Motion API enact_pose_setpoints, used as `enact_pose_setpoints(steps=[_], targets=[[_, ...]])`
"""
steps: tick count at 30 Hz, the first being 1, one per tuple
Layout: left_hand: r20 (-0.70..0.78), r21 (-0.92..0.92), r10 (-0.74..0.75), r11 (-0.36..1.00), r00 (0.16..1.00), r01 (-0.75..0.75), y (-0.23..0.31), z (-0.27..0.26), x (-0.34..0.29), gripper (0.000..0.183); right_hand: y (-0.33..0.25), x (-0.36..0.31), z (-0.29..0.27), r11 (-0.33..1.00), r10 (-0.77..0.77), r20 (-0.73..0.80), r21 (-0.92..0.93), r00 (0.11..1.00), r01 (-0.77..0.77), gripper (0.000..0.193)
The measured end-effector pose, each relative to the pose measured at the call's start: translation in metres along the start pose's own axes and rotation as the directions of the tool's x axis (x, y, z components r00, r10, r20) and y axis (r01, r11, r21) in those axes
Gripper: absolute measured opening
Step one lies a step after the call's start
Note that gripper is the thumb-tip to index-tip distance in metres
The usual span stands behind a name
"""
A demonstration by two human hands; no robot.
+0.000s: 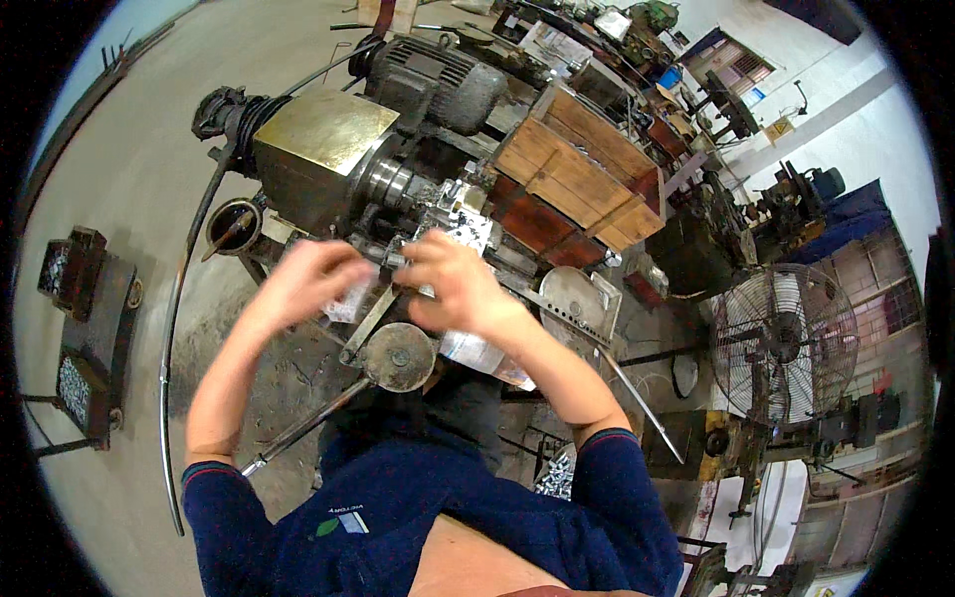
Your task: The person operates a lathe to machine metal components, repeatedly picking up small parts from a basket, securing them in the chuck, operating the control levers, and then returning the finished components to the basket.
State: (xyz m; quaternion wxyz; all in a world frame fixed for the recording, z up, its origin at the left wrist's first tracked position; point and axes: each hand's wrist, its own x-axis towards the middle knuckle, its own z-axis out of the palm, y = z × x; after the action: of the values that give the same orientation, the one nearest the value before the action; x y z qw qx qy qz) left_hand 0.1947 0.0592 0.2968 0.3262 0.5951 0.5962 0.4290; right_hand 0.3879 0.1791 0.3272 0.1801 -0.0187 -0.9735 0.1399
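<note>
Both of my hands are over the front of a small lathe-like machine with a brass-coloured top cover [328, 127] and a shiny round spindle [390, 183]. My left hand [320, 284] is smeared by motion, fingers bent toward the machine; whether it holds anything does not show. My right hand [453, 287] has its fingers curled beside a small metal fitting [394, 257]; what lies between them is hidden. A flat metal lever [370, 324] runs down from between the hands. Below it, close to my lap, sits a round grey disc [399, 356] beside a long bar handle [313, 418].
Behind the spindle stands a wooden crate [572, 169], with a dark electric motor [435, 85] to its left. A square metal pan [579, 298] lies right of my right hand. A caged floor fan [784, 341] stands farther right. Small metal parts fill a bin [82, 390] at left.
</note>
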Motion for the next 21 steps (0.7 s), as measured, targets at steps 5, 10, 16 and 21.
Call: enact_pose_setpoints(steps=[5,10,16,21], targets=[[-0.440,-0.087,-0.121,0.992,0.890,0.092,-0.053,-0.092,-0.047,0.027,0.080,0.038,0.022,0.857,0.304,0.063,-0.455,0.951,-0.244,0.030],[-0.636,0.516,-0.056,0.710,0.769,0.478,-0.106,-0.146,-0.145,0.032,0.110,0.068,0.053,0.792,0.464,0.188,-0.527,0.866,-0.309,0.023],[-0.602,0.279,-0.375,0.729,0.706,0.625,-0.121,-0.128,-0.196,0.040,0.121,0.060,0.060,0.845,0.390,0.085,-0.430,0.917,-0.319,0.024],[-0.662,0.412,-0.380,0.536,0.646,0.737,-0.147,-0.109,-0.183,0.029,0.124,0.062,0.061,0.854,0.440,0.109,-0.356,0.891,-0.378,0.028]])
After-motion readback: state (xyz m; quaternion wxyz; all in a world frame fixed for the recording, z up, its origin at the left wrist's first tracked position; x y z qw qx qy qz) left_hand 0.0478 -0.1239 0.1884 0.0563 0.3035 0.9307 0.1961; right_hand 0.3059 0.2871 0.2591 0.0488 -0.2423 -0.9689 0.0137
